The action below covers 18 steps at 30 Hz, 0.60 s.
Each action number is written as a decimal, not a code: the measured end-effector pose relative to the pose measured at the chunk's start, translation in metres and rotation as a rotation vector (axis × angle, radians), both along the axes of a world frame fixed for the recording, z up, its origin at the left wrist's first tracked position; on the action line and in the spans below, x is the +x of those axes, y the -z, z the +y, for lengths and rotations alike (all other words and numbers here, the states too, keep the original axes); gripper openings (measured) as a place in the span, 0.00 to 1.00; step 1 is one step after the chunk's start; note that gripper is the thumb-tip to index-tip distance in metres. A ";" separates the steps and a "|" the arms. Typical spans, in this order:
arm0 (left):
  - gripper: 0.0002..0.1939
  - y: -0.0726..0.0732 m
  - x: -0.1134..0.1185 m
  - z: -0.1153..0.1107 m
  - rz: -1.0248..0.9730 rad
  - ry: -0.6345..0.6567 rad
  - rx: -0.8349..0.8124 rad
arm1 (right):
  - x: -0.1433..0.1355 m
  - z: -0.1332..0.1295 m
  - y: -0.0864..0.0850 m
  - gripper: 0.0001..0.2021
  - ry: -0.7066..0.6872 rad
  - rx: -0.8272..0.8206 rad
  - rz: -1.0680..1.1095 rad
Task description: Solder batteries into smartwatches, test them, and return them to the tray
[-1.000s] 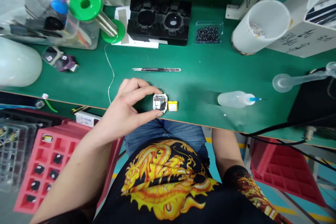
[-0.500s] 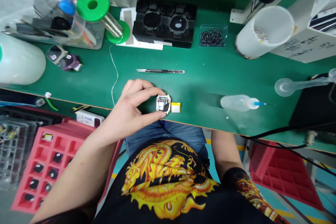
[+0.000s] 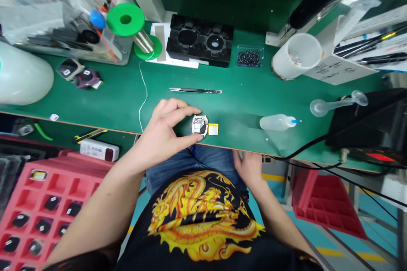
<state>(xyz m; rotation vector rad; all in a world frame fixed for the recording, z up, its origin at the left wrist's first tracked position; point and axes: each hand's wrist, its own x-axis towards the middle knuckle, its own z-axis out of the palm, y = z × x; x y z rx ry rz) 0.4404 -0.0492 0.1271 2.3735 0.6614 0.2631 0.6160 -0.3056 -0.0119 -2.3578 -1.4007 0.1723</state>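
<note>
Shows a smartwatch case (image 3: pixel 199 125) pinched by opposite edges in the left hand (image 3: pixel 163 132) on the bench (image 3: pixel 232 106), apparently to leave its circuit board (image 3: pixel 196 126) exposed, with a yellow-edged battery (image 3: pixel 213 129) just beside at 3 o'clock and the part-hidden right hand (image 3: pixel 249 166) at 4 o'clock, grasp indeterminable.

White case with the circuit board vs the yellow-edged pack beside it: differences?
The white case is larger than the yellow-edged pack. The white case exposes a circuit board; the yellow-edged pack shows a pale face. The left hand pinches the white case, while the yellow-edged pack lies outside that grip. Both are near the green bench's front edge.
</note>
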 end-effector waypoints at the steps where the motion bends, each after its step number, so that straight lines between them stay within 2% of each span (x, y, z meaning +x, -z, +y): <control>1: 0.21 0.001 0.000 0.000 -0.011 0.003 0.006 | -0.008 -0.012 -0.012 0.15 -0.073 0.019 0.037; 3: 0.20 0.003 -0.002 0.000 -0.036 0.014 0.020 | -0.023 -0.027 -0.048 0.15 -0.268 0.066 0.185; 5: 0.19 0.005 -0.004 0.002 -0.058 0.028 0.025 | -0.032 -0.026 -0.092 0.17 -0.395 0.174 0.318; 7: 0.19 0.008 -0.007 0.007 -0.080 0.053 0.018 | -0.032 -0.004 -0.131 0.19 -0.398 0.321 0.291; 9: 0.20 0.012 -0.008 0.014 -0.096 0.088 0.010 | -0.024 0.036 -0.154 0.18 -0.346 0.423 0.175; 11: 0.21 0.013 -0.008 0.020 -0.098 0.108 0.004 | -0.009 0.084 -0.163 0.15 -0.295 0.447 0.069; 14: 0.21 0.004 -0.006 0.016 -0.125 0.096 0.007 | 0.013 0.144 -0.160 0.14 -0.286 0.341 -0.083; 16: 0.22 0.000 -0.005 0.010 -0.141 0.126 0.026 | 0.026 0.171 -0.151 0.16 -0.320 0.300 -0.185; 18: 0.24 0.004 -0.003 0.010 -0.129 0.150 0.071 | 0.042 0.195 -0.130 0.14 -0.371 0.329 -0.281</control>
